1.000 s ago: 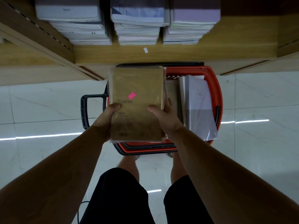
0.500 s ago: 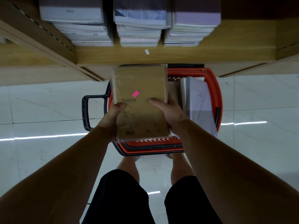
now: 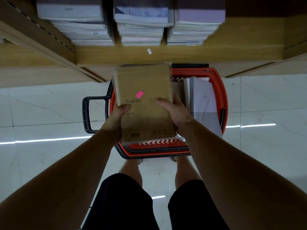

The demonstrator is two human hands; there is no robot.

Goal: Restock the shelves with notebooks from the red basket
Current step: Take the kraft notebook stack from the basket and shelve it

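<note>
— Fingers (image 3: 123, 107) of the left hand (image 3: 114, 120): what is their state?
— Curled round the left long edge of the brown notebook pack (image 3: 146, 83); the thumb lies on the cover just under the printed word "Truenes"; the other fingers are behind the pack and hidden.
— And the right hand (image 3: 177, 115)?
— It grips the right long edge in the same manner; thumb on the cover, the rest out of sight behind; the two hands hold the one pack between them.
— Position of the pack?
— Held in the air over the left part of the red basket (image 3: 221, 90); cover facing the camera, in clear wrap; a pink sticker (image 3: 139, 94) sits near the middle of the cover, just above the printed word; the far end lies close to the front edge of the wooden shelf (image 3: 182, 55); whether it touches, I cannot tell.
— The basket itself?
— On the pale tiled floor (image 3: 41, 113), directly before the shelf unit; its black handle (image 3: 86, 117) juts out to the left; pale grey notebooks (image 3: 204, 103) stand on edge along its right side; whatever lies beneath the pack is hidden.
— The shelf?
— Three stacks of notebooks (image 3: 141, 27) side by side, blurred; a small white label (image 3: 149, 51) on the front edge; bare wood to the right of the stacks.
— The person?
— Black shorts (image 3: 123, 205); standing just behind the basket.
</note>
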